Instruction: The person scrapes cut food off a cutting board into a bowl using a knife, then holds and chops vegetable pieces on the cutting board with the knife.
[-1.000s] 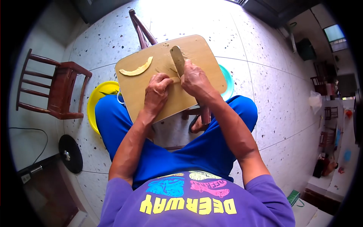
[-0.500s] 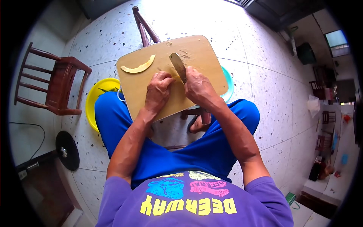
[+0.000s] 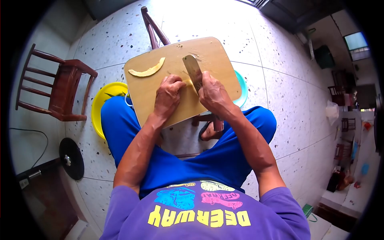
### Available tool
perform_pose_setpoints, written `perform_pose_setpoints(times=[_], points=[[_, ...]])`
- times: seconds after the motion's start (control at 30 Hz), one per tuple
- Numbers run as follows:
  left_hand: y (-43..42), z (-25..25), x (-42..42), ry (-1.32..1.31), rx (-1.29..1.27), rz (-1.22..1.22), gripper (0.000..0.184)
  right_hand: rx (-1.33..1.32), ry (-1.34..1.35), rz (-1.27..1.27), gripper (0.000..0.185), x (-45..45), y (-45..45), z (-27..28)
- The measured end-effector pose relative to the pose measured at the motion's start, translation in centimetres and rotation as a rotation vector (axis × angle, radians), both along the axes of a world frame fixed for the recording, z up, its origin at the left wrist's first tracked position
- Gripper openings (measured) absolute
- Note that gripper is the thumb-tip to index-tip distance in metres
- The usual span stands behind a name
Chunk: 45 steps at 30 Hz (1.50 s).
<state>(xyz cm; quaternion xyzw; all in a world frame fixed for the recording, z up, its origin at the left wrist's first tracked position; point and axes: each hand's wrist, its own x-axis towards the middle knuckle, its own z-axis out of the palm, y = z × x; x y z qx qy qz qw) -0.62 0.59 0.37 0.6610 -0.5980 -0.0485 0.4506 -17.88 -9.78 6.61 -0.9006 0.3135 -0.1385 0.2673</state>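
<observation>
At my curled left hand point(image 3: 168, 95), a pale strip point(image 3: 189, 83) on the tan surface point(image 3: 220, 56).
I have it pinched there, my right hand point(image 3: 216, 96) gripping a flat metal knife point(image 3: 192, 69); beyond the left, a crescent slice point(image 3: 148, 72).

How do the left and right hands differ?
The right hand grips a kitchen knife; the left hand curls at a small yellow piece, without a tool. The left hand sits nearer the curved slice, the right nearer the turquoise basin. Both are above the cutting board.
</observation>
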Motion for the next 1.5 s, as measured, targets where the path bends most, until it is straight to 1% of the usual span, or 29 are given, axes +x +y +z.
perform_pose_setpoints(times=[0.27, 0.37, 0.5, 0.6, 0.7, 0.8, 0.9, 1.0, 1.1, 1.2, 1.3, 1.5], points=[[-0.2, -0.4, 0.2, -0.027, -0.016, 0.006, 0.018, 0.020, 0.164, 0.023, 0.021, 2.0, 0.0, 1.4], [-0.2, -0.2, 0.0, -0.004, -0.002, 0.000, 0.017, -0.020, 0.116, -0.051, 0.021, 3.0, -0.2, 0.4], [-0.1, -0.2, 0.2, -0.008, 0.008, -0.015, 0.018, 0.093, 0.126, -0.135, 0.021, 2.7, -1.1, 1.3], [-0.1, -0.4, 0.2, 0.006, -0.003, -0.004, 0.019, 0.038, -0.077, -0.049, 0.017, 1.1, -0.3, 0.1], [0.0, -0.1, 0.1, 0.009, 0.021, -0.001, 0.018, 0.019, -0.047, -0.028, 0.018, 0.4, 0.5, 0.5], [-0.1, -0.1, 0.1, 0.001, 0.013, -0.004, 0.017, -0.007, 0.003, -0.005, 0.019, 0.4, 0.2, -0.1], [-0.1, -0.2, 0.1, 0.007, -0.014, 0.007, 0.017, 0.010, 0.073, 0.017, 0.018, 1.2, 0.3, 0.6], [-0.3, -0.4, 0.1, -0.003, -0.021, 0.013, 0.017, -0.032, 0.074, -0.023, 0.016, 2.3, 0.6, 0.1], [-0.2, -0.3, 0.2, 0.024, 0.010, -0.014, 0.017, 0.047, 0.114, -0.098, 0.020, 3.4, -0.5, 1.0], [-0.1, -0.2, 0.2, 0.016, -0.001, -0.014, 0.017, 0.047, 0.047, -0.061, 0.020, 2.6, -1.2, 0.4], [-0.1, -0.2, 0.2, -0.005, -0.007, 0.003, 0.017, 0.027, 0.020, -0.007, 0.021, 1.4, 0.1, 0.9], [-0.1, 0.0, 0.1, 0.028, 0.009, -0.004, 0.018, -0.003, 0.094, 0.013, 0.021, 0.8, 0.4, 0.8]])
